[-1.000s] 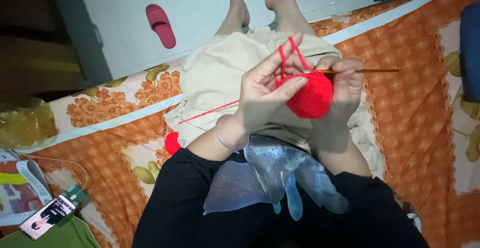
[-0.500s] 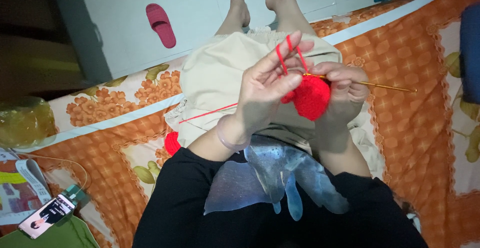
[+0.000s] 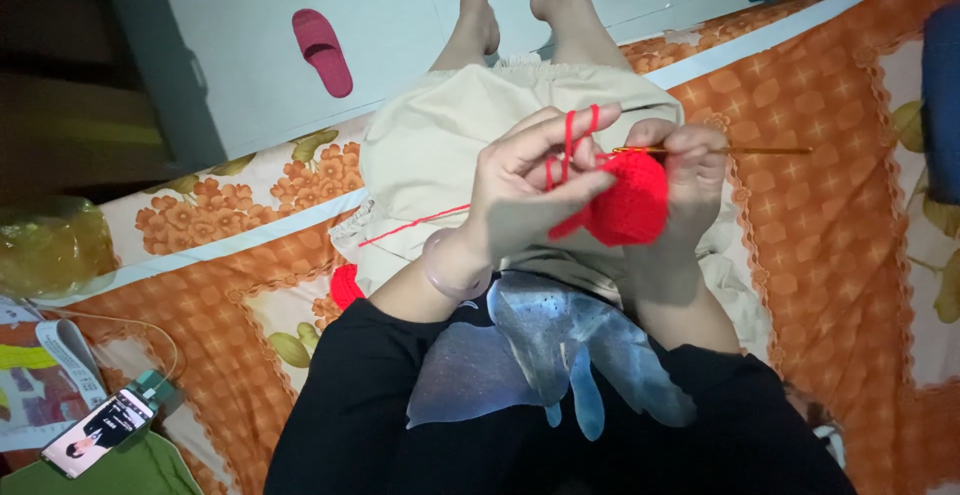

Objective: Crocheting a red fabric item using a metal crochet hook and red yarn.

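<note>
Red crochet piece (image 3: 628,205) is sitting between both hands, above the person's lap, over the beige shorts (image 3: 440,165). Left hand (image 3: 530,190) is gripping the near edge of the piece with thumb and lower fingers, while the upper fingers are spreading out with red yarn (image 3: 568,145) looping over them. A strand of the same yarn is running down-left across the shorts toward a red yarn ball (image 3: 345,285), which is lying on the bed just beside the left forearm. Right hand (image 3: 690,170) is closing around a gold crochet hook (image 3: 740,150); the hook is lying roughly level, its handle pointing right and its tip meeting the top of the piece. A pale bangle (image 3: 450,270) is circling the left wrist. The person is sitting on an orange floral bedsheet (image 3: 830,215), bare feet resting on the white floor (image 3: 250,45). A pink slipper (image 3: 322,51) is lying on that floor, well apart from the hands. A phone (image 3: 98,433) is lying at lower left, screen lit.
</note>
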